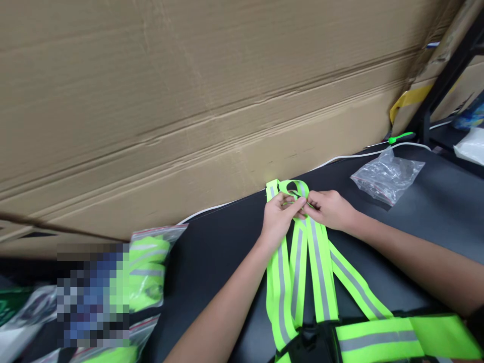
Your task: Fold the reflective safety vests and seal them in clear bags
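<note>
A neon yellow-green reflective harness (319,272) with grey stripes lies on the black table, its straps running away from me. My left hand (278,219) pinches a strap near its far end, thumb and fingers closed. Right beside it, my right hand (328,209) also has its fingertips closed on the strap. A thin dark edge shows between the two hands, too small to make out. Just beyond the fingers, the strap curls into a loop. Nearer to me, a black plastic buckle (312,343) sits by the wide waist band (381,343).
Cardboard (227,101) walls off the table's far side, with a white cable (209,208) along its foot. On the right lie a clear zip bag (389,176) and a bright green handle (401,137). Bagged neon harnesses (147,272) are on the left, beside a blurred-out patch.
</note>
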`<state>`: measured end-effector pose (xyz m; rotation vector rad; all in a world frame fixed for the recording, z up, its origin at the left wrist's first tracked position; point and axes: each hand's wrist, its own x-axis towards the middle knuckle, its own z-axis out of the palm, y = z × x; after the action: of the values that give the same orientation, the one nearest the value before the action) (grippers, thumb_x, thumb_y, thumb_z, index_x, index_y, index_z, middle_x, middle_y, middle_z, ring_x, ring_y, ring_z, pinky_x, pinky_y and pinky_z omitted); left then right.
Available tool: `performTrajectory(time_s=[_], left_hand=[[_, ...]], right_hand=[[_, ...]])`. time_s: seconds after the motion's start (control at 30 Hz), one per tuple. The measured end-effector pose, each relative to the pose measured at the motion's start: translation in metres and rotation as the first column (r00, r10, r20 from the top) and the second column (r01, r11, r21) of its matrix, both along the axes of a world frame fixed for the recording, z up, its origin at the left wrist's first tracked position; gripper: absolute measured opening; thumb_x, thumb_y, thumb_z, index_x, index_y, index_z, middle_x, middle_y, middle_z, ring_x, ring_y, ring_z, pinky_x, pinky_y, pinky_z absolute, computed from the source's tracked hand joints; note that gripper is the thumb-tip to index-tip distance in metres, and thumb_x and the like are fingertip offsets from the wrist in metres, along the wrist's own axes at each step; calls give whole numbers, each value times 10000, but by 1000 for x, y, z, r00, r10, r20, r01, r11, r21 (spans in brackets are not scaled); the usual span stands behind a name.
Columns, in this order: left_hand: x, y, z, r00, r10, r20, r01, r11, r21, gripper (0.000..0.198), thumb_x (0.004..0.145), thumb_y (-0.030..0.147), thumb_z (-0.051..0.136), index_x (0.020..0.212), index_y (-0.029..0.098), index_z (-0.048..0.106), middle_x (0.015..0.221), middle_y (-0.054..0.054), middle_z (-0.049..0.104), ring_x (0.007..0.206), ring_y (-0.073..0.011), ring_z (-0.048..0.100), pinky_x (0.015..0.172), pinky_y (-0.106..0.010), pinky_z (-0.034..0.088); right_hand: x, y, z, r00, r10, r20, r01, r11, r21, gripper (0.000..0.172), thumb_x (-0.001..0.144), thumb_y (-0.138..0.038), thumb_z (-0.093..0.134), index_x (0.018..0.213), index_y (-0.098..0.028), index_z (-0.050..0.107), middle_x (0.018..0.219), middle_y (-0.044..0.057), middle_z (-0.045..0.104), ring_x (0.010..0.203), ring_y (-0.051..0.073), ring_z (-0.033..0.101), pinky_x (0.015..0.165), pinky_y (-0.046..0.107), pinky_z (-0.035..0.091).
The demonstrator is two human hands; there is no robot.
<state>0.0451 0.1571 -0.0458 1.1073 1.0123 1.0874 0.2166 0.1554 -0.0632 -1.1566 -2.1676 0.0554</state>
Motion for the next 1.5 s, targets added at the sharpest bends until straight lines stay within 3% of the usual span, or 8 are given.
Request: performTrajectory(time_s=[0.2,0.43,0.9,1.07,1.17,1.3,1.5], left_hand=[[0,-1,0,1000,19,-20,-19,1000,-2,394,671,394,873,800,157,586,695,7,659,535,-157,693,549,-278,577],[3,-3,0,1000,19,-21,-19,1000,-4,379,687,400,853,781,160,575,680,-2,672,518,-145,675,521,-254,529],[2,0,-5,999,31,33,-31,1000,-3,347,685,361,857,809,159,603,589,15,647,476,-123,618,508,-247,485],[1,1,-6,998,32,60,-31,999,-4,354,687,357,855,855,152,620,614,-1,673,481,-126,617,508,-252,482],[2,0,-5,997,9,77,-9,1000,-10,351,676,361,858,828,144,628,614,-13,677,490,-125,613,520,-254,483],[4,-2,-2,996,-25,85,27,999,-23,351,662,358,861,819,141,635,589,-10,670,481,-119,599,525,-253,472],[5,-5,3,997,-28,70,30,999,-33,331,657,340,862,806,146,639,575,7,655,467,-106,581,526,-251,466]], right_hand=[[3,1,3,998,41,51,-42,999,10,300,952,-291,472,670,-198,512,549,2,562,501,121,508,525,262,294],[-1,-1,1,999,-39,28,39,999,-4,315,963,-292,480,663,-196,490,511,-18,517,449,97,442,500,245,255],[5,3,4,983,136,126,-139,990,12,340,1062,-308,382,828,-175,591,721,32,644,632,135,584,582,256,372],[7,5,5,983,140,116,-145,989,36,387,1075,-333,368,815,-175,608,731,36,629,665,139,593,602,258,398],[9,6,8,986,152,71,-156,986,59,365,1056,-345,419,777,-186,594,696,21,602,636,132,564,588,257,396],[13,8,14,950,283,-134,-272,958,94,240,993,-304,483,805,-202,593,693,14,601,636,147,553,616,275,433],[16,10,16,948,129,-290,-113,991,70,179,988,-217,468,879,-202,609,766,30,645,673,157,582,656,293,445]])
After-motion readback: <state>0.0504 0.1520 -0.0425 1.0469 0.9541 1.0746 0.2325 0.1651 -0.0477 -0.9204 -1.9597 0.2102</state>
